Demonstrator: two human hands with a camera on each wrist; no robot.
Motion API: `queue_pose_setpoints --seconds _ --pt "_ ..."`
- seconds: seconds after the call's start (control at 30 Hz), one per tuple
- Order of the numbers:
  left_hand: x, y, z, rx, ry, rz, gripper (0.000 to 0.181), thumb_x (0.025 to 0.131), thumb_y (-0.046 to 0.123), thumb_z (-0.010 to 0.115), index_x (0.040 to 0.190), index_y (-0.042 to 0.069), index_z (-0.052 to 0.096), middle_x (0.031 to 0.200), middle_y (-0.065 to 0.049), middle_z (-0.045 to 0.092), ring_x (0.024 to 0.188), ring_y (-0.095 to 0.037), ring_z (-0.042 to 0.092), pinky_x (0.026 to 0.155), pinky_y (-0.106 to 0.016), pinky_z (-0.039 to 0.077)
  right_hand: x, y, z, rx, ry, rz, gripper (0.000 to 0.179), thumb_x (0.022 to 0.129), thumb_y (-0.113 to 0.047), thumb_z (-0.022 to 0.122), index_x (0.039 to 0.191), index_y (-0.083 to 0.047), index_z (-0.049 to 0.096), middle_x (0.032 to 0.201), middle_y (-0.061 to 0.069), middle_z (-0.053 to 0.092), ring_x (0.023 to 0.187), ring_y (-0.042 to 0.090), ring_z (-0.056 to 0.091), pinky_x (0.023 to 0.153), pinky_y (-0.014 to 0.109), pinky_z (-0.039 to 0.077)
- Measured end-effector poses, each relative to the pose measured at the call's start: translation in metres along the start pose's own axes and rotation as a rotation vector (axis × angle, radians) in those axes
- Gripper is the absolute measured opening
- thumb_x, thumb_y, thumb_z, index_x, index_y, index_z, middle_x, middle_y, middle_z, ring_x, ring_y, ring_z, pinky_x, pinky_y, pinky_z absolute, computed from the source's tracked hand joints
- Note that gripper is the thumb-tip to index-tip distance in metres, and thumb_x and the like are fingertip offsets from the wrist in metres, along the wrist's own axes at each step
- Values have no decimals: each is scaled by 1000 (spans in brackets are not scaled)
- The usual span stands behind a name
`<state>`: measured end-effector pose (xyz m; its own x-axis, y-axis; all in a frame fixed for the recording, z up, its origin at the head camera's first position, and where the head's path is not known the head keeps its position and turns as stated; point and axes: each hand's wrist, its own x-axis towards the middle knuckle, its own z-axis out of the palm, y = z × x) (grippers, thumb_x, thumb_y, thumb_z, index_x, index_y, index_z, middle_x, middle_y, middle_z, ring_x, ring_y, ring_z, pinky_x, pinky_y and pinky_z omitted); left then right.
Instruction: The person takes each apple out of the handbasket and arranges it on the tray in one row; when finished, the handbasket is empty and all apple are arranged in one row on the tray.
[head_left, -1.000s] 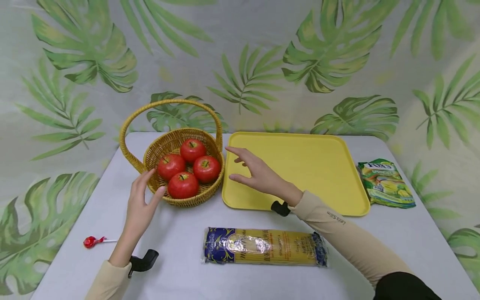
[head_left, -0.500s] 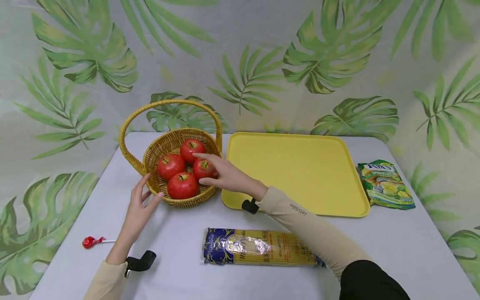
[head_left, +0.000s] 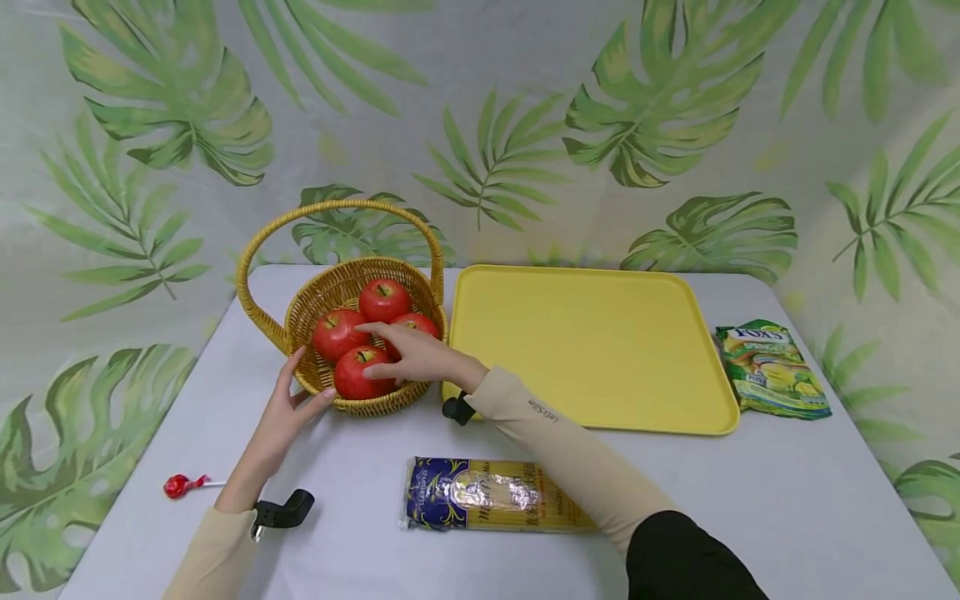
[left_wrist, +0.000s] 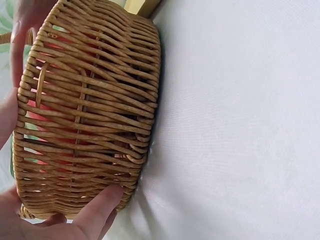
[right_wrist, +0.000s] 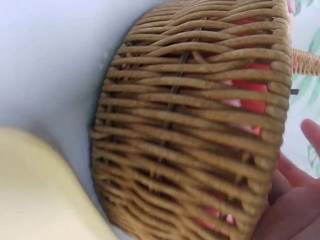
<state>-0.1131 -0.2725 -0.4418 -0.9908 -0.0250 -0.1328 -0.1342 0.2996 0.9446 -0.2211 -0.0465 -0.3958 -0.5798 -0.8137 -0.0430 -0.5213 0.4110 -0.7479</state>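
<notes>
Right hand (head_left: 420, 352) over front apple (head_left: 352, 379), thumb and fingers spread, left hand (head_left: 279, 418) against basket (head_left: 378, 407), digits parted

A white cloth covers the table (head_left: 360, 500). A round, brown, woven basket (head_left: 382, 407) with a tall handle sits near the back, on the left. A flat yellow tray (head_left: 585, 342) lies just beside it. Past the tray, on the right, is a green candy bag (head_left: 772, 371). A long pack of spaghetti (head_left: 480, 496) lies in front of the tray. A red lollipop (head_left: 176, 486) lies on the left, its white stick pointing right.
</notes>
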Motion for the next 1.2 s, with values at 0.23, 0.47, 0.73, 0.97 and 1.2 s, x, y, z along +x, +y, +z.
queue_pose_setpoints --seconds 0.23,0.47,0.73,0.97,1.2 --pt "0 3 0 -38 -42 -6 88 96 18 58 154 22 -8 157 -13 -14 133 -57 14 104 -63 24 10 -3 8 -140 -46 69 68 92 -46 59 149 -18 33 138 10 49 113 20 56 99 37 40" --pt "0 3 0 -61 -50 -28 90 95 20 60 154 24 -9 157 -12 -15 133 -58 10 104 -61 24 18 -5 17 -227 -77 94 72 91 -52 58 149 -18 33 140 9 47 125 20 47 103 38 37" --pt "0 3 -1 -80 -62 -38 90 95 21 60 153 25 -9 156 -9 -20 134 -57 10 103 -60 25 18 -10 20 -208 -55 109 67 89 -46 63 145 -18 38 138 8 48 123 20 47 102 38 39" --pt "-1 1 -1 -85 -54 -26 89 95 24 60 154 24 -6 156 -8 -15 135 -55 10 105 -59 25 12 -9 16 -155 31 93 68 84 -47 69 142 -22 43 138 3 50 119 20 51 99 40 41" --pt "0 0 -1 -86 -49 -26 88 96 21 59 154 26 -7 157 -9 -15 135 -55 10 105 -59 24 3 -6 -2 -79 94 47 67 80 -51 70 139 -28 47 137 -1 49 117 20 49 95 42 44"
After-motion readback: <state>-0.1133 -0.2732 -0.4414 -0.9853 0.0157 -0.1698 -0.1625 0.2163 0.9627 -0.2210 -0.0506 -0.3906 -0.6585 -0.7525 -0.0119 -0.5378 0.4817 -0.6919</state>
